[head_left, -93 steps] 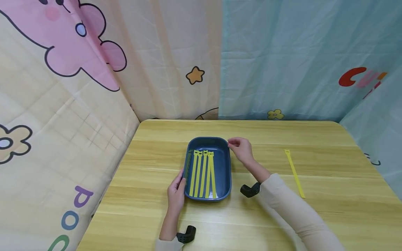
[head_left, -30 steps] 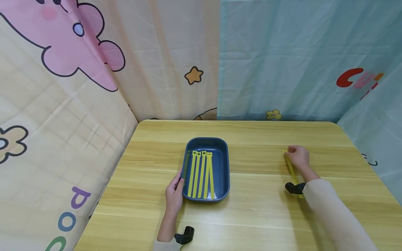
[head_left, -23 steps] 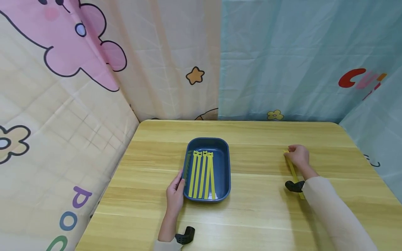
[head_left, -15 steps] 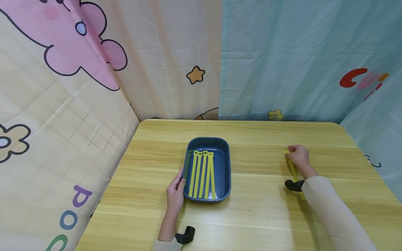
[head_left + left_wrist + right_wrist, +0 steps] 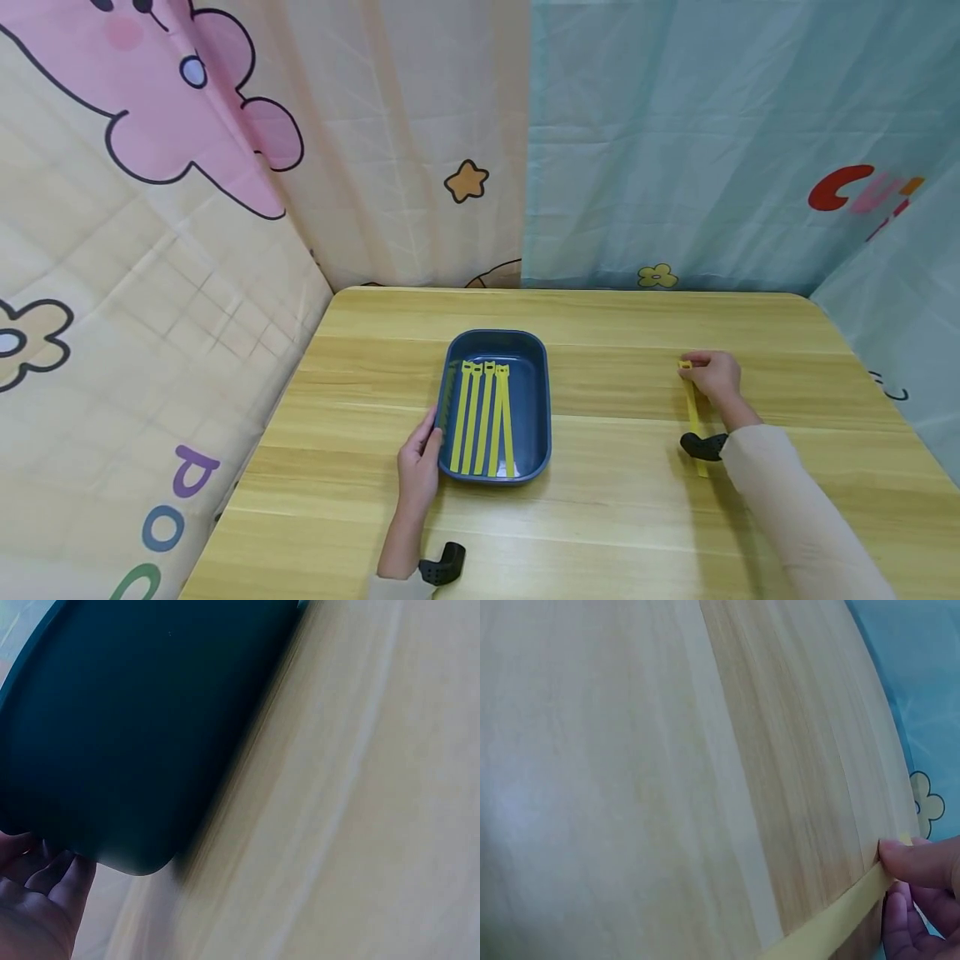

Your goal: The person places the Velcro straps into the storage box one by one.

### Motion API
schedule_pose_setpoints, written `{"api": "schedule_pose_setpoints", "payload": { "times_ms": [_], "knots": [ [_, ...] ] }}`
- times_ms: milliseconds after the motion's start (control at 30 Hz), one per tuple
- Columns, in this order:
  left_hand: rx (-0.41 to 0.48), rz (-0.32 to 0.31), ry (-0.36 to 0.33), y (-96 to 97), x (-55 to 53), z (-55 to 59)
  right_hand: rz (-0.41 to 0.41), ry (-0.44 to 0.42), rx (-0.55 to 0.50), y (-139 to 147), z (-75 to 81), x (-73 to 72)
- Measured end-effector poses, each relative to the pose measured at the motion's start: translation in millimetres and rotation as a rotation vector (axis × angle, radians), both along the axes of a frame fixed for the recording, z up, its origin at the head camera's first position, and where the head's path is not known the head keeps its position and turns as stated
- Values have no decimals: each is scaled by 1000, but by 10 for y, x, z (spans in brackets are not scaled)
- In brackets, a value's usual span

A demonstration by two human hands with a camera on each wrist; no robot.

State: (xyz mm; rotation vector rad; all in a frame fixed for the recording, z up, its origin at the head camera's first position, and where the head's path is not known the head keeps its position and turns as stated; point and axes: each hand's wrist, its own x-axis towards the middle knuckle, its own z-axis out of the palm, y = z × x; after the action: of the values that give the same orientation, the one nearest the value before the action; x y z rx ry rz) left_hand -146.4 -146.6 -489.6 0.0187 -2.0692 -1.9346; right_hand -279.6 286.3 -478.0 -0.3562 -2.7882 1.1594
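A dark blue tray [image 5: 530, 417] stands on the table, and my left hand [image 5: 418, 462] holds its left side, thumb at the rim. From the left wrist camera, the fingers [image 5: 71, 889] lie against the tray's outer wall [image 5: 135, 750]. Several yellow hook-and-loop cable ties [image 5: 477, 417] lie lengthwise in the tray, heads toward the far end. Over to the right, my right hand [image 5: 716, 377] pinches one more yellow cable tie [image 5: 692, 406] near its head, between thumb and fingers. That tie's strip [image 5: 840, 919] slants away from the fingertips in the right wrist view; the wrist camera partly covers it from above.
The wooden table [image 5: 600, 517] ends at a back edge against printed curtains [image 5: 420, 125]. A black wrist camera [image 5: 442, 564] sits on the left wrist, and another wrist camera [image 5: 703, 447] on the right.
My right hand has gone from the tray's far right corner to the lone cable tie and now pinches it. The tie's near end has swung left. My left hand stays at the tray.
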Motion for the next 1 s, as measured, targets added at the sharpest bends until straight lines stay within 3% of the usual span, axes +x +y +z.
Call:
{"api": "schedule_pose_setpoints", "payload": {
  "times_ms": [233, 467, 633, 733, 833, 933, 1000],
  "knots": [
    [-13, -2, 7, 1, -6, -8, -15, 5, -72, 59, -4, -2],
    [1, -8, -22, 8, 18, 61, -45, -29, -133, 46, 138, 14],
    [22, -9, -30, 17, 39, 99, -15, 35, -128, 33, 212, 15],
    [19, -6, -30, 11, 24, 55, -25, 79, -193, 164, 77, -96],
    [8, -7, -16, 1, 8, 3, -36, 130, -214, 375, -203, -288],
    [2, -6, 1, -8, -3, -29, -34, 171, -148, 536, -445, -453],
    [5, -4, 10, -13, -9, -34, -37, 175, -137, 584, -510, -512]
  ]
}}
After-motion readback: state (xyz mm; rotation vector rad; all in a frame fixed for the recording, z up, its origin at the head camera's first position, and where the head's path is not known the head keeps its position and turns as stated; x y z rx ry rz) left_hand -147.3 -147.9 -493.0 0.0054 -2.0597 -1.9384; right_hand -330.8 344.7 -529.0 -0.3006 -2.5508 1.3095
